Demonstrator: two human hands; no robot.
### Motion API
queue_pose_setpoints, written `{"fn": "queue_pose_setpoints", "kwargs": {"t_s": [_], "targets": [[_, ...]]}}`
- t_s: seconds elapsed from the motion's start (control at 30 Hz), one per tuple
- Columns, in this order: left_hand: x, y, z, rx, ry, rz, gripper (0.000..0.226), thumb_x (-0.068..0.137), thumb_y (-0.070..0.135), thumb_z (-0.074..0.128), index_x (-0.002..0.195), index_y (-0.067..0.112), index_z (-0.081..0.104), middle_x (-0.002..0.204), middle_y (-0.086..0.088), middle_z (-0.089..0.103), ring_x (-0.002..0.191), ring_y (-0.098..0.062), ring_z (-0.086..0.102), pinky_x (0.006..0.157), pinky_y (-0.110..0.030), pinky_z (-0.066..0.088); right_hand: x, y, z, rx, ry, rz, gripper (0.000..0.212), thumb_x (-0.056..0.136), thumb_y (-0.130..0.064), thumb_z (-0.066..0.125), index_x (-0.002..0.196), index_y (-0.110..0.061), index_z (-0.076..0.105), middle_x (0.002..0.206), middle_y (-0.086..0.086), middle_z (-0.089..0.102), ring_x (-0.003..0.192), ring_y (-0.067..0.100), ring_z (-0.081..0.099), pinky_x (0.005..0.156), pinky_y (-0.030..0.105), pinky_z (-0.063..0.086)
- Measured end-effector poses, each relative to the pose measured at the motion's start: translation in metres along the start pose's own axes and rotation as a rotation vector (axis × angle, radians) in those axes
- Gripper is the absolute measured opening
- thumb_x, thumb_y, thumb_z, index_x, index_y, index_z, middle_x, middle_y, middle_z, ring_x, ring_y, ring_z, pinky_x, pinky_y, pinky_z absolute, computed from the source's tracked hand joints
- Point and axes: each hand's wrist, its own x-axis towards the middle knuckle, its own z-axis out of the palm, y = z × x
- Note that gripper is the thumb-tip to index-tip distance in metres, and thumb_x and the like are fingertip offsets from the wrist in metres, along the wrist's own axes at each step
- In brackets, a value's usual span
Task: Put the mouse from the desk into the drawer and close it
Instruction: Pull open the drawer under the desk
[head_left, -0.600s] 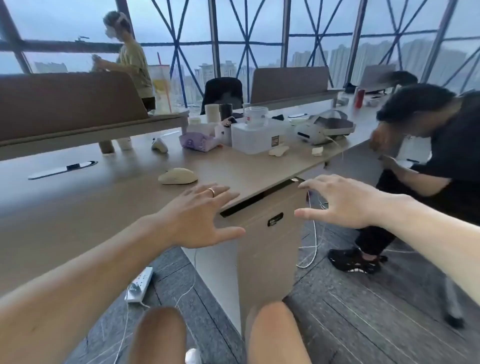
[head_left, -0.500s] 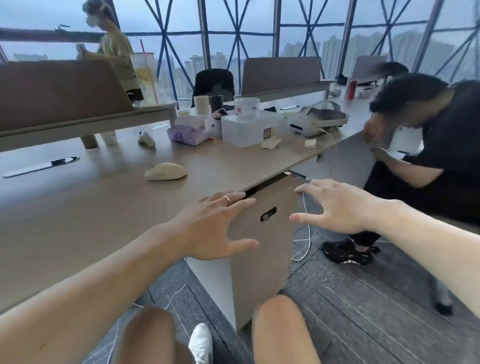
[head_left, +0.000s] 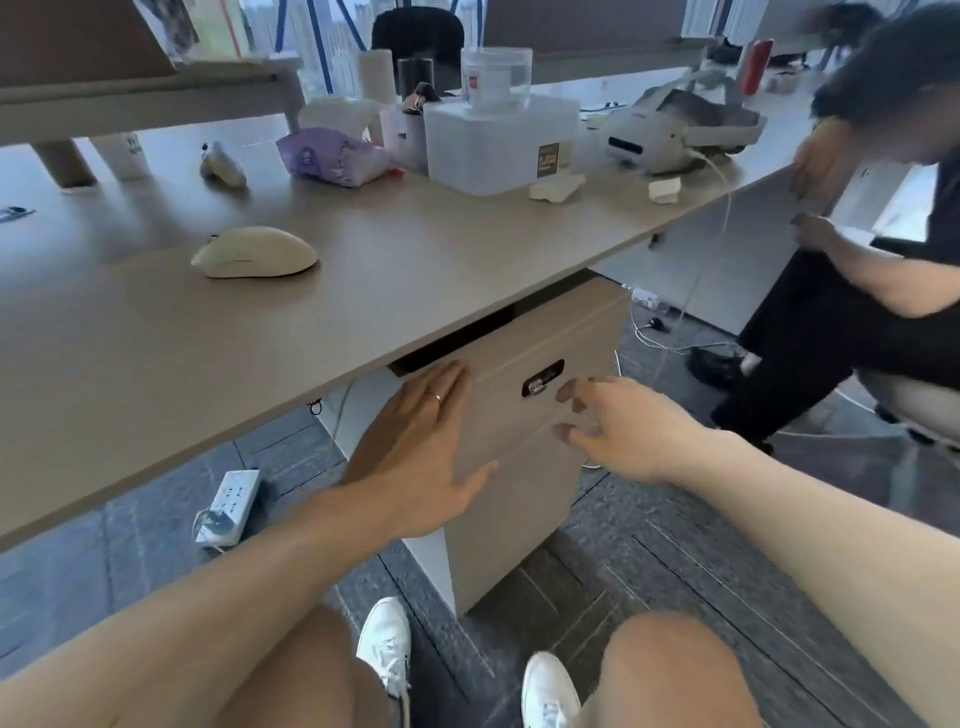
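A cream-coloured mouse (head_left: 254, 251) lies on the beige desk (head_left: 156, 343), left of centre, untouched. Below the desk edge stands a beige drawer cabinet (head_left: 524, 426) with a dark lock plate (head_left: 542, 378) on its top drawer front; the drawer looks shut, with a dark gap above it. My left hand (head_left: 421, 441) is spread flat in front of the cabinet's left side, fingers near the top edge. My right hand (head_left: 618, 426) hovers with fingers apart just right of the lock plate. Neither hand holds anything.
Behind the mouse sit a purple tissue pack (head_left: 332, 156), a white box (head_left: 498, 140) with a clear cup on it, and a white headset (head_left: 670, 130). A seated person (head_left: 857, 270) is at the right. A power strip (head_left: 228, 499) and cables lie on the floor.
Both hands have dropped from desk-edge height to the drawer front and come closer to it. The view has tilted down and moved nearer. The mouse has not moved.
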Motion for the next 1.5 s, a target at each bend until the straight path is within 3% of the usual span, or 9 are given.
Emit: {"fn": "queue_pose_setpoints", "kwargs": {"t_s": [0.13,0.23,0.4,0.53,0.8,1.17,1.27,1.37,1.5], "targets": [[0.000,-0.001,-0.002,-0.008,0.057,0.012,0.093,0.092,0.066,0.043,0.162,0.013,0.014,0.171,-0.005,0.015,0.156,-0.020,0.011,0.126,-0.031,0.010,0.042,0.006,0.027,0.359,0.033,0.182,0.035,0.089,-0.048,0.057,0.107,-0.019,0.065,0.099,0.006,0.071,0.094,0.027,0.066,0.077,0.031,0.050],[0.001,0.002,-0.010,-0.041,0.078,-0.012,0.085,0.095,0.062,0.047,0.162,0.018,0.018,0.171,0.002,0.018,0.156,-0.014,0.013,0.118,-0.023,0.008,0.063,0.003,0.040,0.726,0.050,0.303,0.023,0.090,-0.038,0.062,0.088,-0.016,0.065,0.092,0.016,0.073,0.080,0.032,0.068,0.071,0.039,0.053],[0.000,0.015,-0.012,-0.056,0.106,-0.056,0.082,0.097,0.059,0.046,0.162,0.018,0.018,0.170,0.003,0.019,0.155,-0.010,0.013,0.116,-0.018,0.007,0.083,-0.009,0.049,1.250,0.042,0.535,0.021,0.098,-0.014,0.055,0.116,-0.002,0.052,0.047,0.010,0.060,0.031,0.016,0.055,0.034,0.023,0.048],[0.001,0.016,-0.011,-0.036,0.103,-0.075,0.080,0.096,0.059,0.046,0.161,0.019,0.021,0.170,0.005,0.021,0.154,-0.009,0.014,0.121,-0.025,0.016,0.080,-0.011,0.049,1.346,0.001,0.560,0.017,0.096,-0.011,0.058,0.109,-0.004,0.050,0.067,0.015,0.057,0.053,0.023,0.055,0.036,0.024,0.050],[0.005,0.019,-0.009,-0.037,0.091,-0.088,0.077,0.096,0.055,0.042,0.161,0.017,0.025,0.168,0.001,0.025,0.154,-0.011,0.017,0.120,-0.021,0.013,0.077,-0.008,0.053,1.518,-0.014,0.535,0.012,0.100,-0.015,0.053,0.093,-0.006,0.055,0.070,0.009,0.058,0.057,0.018,0.054,0.040,0.020,0.050],[0.003,0.022,-0.010,-0.016,0.109,-0.094,0.073,0.100,0.048,0.047,0.161,0.016,0.024,0.168,0.000,0.025,0.154,-0.011,0.018,0.118,-0.020,0.014,0.079,-0.010,0.060,1.659,0.110,0.576,0.009,0.098,-0.009,0.052,0.106,-0.010,0.047,0.053,0.005,0.051,0.023,0.004,0.040,0.032,0.014,0.039],[0.002,0.022,-0.009,-0.022,0.119,-0.094,0.071,0.100,0.047,0.045,0.161,0.017,0.024,0.168,0.001,0.026,0.153,-0.010,0.019,0.117,-0.019,0.016,0.065,-0.005,0.062,1.626,0.149,0.558,0.006,0.097,-0.011,0.052,0.092,-0.010,0.051,0.057,0.005,0.050,0.033,0.009,0.044,0.038,0.018,0.042],[0.001,0.025,-0.007,-0.058,0.129,-0.108,0.072,0.101,0.049,0.043,0.161,0.013,0.024,0.168,-0.004,0.026,0.154,-0.014,0.018,0.119,-0.022,0.015,0.036,0.007,0.066,1.595,0.170,0.554,0.013,0.097,-0.009,0.054,0.084,-0.012,0.053,0.066,0.007,0.051,0.054,0.018,0.046,0.057,0.030,0.046],[-0.005,0.039,0.001,-0.081,0.129,-0.162,0.088,0.099,0.065,0.032,0.163,0.009,0.009,0.172,-0.010,0.009,0.158,-0.017,0.001,0.123,-0.024,-0.003,-0.001,0.024,0.071,1.518,0.202,0.522,0.016,0.096,-0.017,0.054,0.082,-0.010,0.059,0.067,0.005,0.054,0.059,0.018,0.050,0.059,0.031,0.045]]}}
